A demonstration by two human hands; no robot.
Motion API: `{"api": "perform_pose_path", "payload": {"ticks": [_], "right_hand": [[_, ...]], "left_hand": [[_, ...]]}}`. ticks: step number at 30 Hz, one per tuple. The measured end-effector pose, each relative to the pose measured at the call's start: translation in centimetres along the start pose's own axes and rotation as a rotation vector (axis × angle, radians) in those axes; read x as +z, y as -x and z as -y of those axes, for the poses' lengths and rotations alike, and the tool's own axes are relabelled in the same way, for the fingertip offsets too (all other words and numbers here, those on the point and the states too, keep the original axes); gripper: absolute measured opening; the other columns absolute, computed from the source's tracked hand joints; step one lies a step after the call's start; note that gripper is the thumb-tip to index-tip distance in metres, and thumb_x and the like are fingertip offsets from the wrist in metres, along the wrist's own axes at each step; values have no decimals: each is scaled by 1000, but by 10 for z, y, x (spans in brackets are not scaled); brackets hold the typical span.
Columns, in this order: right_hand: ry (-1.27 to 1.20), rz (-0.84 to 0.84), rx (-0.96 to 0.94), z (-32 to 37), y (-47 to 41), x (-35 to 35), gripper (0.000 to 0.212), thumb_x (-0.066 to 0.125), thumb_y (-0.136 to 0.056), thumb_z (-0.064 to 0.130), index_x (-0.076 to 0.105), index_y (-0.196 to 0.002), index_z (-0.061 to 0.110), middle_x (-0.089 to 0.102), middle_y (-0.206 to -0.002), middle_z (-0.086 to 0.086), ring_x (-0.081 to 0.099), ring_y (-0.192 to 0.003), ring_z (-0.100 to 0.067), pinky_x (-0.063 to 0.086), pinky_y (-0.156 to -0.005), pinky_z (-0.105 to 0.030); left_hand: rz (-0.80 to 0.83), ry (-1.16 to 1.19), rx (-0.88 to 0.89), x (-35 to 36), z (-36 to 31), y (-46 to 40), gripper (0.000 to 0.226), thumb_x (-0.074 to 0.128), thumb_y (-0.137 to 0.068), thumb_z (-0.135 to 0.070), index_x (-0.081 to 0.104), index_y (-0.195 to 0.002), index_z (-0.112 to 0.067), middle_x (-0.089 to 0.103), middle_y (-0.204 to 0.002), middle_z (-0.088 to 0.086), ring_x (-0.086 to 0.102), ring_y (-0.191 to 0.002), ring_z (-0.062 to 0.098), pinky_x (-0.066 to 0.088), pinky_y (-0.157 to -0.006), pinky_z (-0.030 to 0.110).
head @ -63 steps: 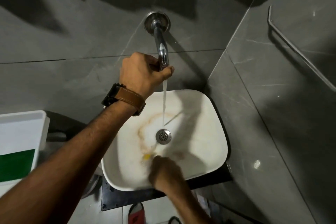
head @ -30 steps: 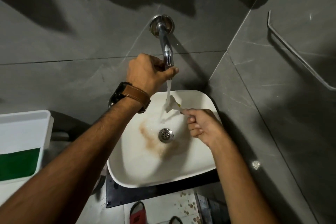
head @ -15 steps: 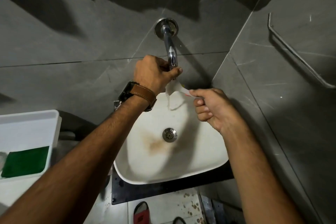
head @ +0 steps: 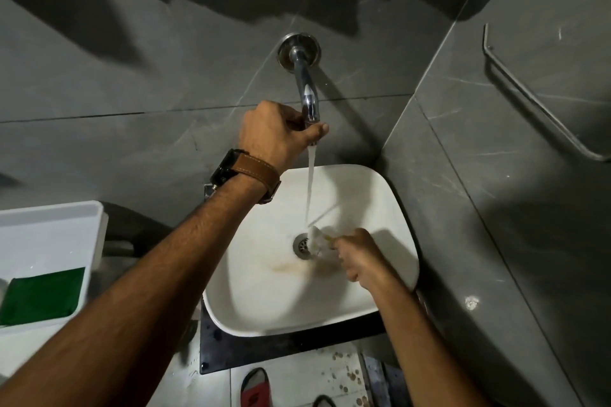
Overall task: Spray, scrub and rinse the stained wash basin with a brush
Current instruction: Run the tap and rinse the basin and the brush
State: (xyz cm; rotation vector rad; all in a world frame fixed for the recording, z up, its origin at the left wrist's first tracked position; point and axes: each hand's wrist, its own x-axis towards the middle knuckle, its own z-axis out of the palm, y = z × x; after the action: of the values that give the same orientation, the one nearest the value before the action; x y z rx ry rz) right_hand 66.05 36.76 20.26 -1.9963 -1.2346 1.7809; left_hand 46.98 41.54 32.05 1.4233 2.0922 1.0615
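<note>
The white wash basin (head: 373, 205) sits in the corner, with a brown stain (head: 291, 268) just below its metal drain (head: 301, 244). Above it, my left hand (head: 276, 135) grips the end of the chrome wall tap (head: 305, 89), and a stream of water (head: 310, 188) falls from the spout. My right hand (head: 358, 256) is down inside the bowl, closed on a small brush (head: 319, 239) whose pale head sits beside the drain under the stream. The brush is blurred.
Grey tiled walls enclose the basin at the back and right, with a metal rail (head: 529, 99) on the right wall. A white tray (head: 49, 228) holding a green pad (head: 39, 301) stands at the left. A red slipper (head: 254, 388) shows on the floor below.
My right hand has brought the brush down from under the spout into the bowl beside the drain. The brown stain has shrunk. My left hand stays on the tap, water still running.
</note>
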Motion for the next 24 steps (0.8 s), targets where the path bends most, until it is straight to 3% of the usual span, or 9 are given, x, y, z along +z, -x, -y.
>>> {"api": "perform_pose_path", "payload": {"ticks": [2, 5, 9, 13, 15, 16, 18, 21, 24], "right_hand": [[-50, 36, -8, 6, 2, -1, 27, 75, -56, 34, 62, -72, 17, 39, -50, 4, 25, -36, -10, 16, -41, -16], [-81, 17, -95, 30, 11, -10, 11, 70, -76, 23, 68, -81, 13, 42, -43, 6, 24, -34, -8, 15, -42, -14], [-113, -40, -161, 67, 30, -30, 22, 63, -88, 20, 71, -97, 3, 39, -44, 7, 23, -35, -8, 14, -43, -16], [-89, -45, -262, 77, 40, -33, 21, 65, -89, 22, 75, -96, 5, 44, -47, 8, 30, -38, -8, 19, -44, -20], [87, -123, -431, 75, 42, -30, 15, 68, -89, 22, 78, -95, 12, 66, -62, 10, 57, -53, -10, 44, -52, -23], [226, -174, -527, 73, 42, -28, 15, 69, -90, 21, 79, -99, 15, 75, -81, 9, 69, -73, -12, 55, -68, -27], [500, -291, -672, 67, 47, -23, 21, 67, -93, 23, 77, -111, 20, 77, -109, 4, 71, -100, -17, 56, -90, -32], [721, -450, -809, 63, 55, -19, 26, 61, -97, 25, 73, -120, 21, 75, -116, 0, 68, -107, -24, 53, -89, -32], [783, -456, -851, 63, 61, -20, 30, 57, -100, 26, 68, -128, 20, 72, -124, -1, 66, -112, -23, 52, -93, -33]], "left_hand": [[1, -1, -6, 0, 0, 0, 38, 76, -69, -61, 78, -86, -27, 72, -73, -13, 66, -71, -2, 56, -66, 22], [-6, 5, -11, -1, -1, 0, 38, 77, -68, -61, 78, -85, -27, 72, -72, -13, 66, -71, -2, 56, -65, 21], [-10, 3, -9, -1, -1, 1, 37, 77, -69, -60, 78, -87, -27, 72, -75, -13, 66, -73, -1, 57, -67, 23], [-15, -1, -6, 1, 0, 1, 38, 76, -70, -60, 78, -89, -27, 72, -76, -13, 66, -72, -1, 56, -65, 22], [-12, -1, -6, 2, 1, 1, 38, 76, -70, -60, 77, -88, -28, 72, -75, -13, 65, -72, -2, 56, -65, 21], [-13, 0, -6, 2, 1, 1, 37, 75, -70, -61, 77, -88, -28, 72, -74, -14, 65, -71, -3, 55, -64, 20], [-19, 0, -4, 2, 1, 1, 36, 75, -71, -60, 76, -87, -29, 70, -72, -16, 64, -69, -4, 52, -61, 17], [-26, 5, -5, 3, 0, 2, 34, 76, -71, -58, 76, -87, -29, 66, -68, -19, 63, -67, -5, 50, -59, 15], [-21, 2, 3, 3, 0, 3, 33, 76, -72, -58, 76, -88, -29, 63, -67, -20, 62, -67, -5, 47, -57, 13]]}}
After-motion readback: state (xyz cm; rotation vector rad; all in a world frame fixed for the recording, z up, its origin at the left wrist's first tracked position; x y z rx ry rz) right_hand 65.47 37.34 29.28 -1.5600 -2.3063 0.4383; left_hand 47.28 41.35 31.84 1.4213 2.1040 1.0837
